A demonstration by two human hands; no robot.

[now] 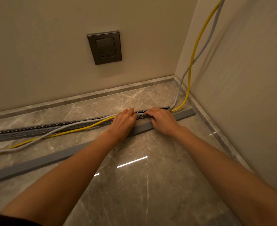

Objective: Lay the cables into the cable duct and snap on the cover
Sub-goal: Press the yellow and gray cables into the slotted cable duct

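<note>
Left hand [123, 123] and right hand [162, 119] both curled down onto the slotted grey plastic cable duct [36, 128] on the marble floor [134, 185]; grip unclear. Yellow cable [79, 130] and pale grey cable [61, 130] partly inside, trailing out leftward. Flat grey cover strip [36, 162] just beside, loose.

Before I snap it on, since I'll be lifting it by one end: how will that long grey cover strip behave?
The cover is long, thin and flat, so it will probably sag or whip if lifted by one end. It looks like light plastic, likely easy to carry. On the glossy stone floor it may slide when nudged.
</note>
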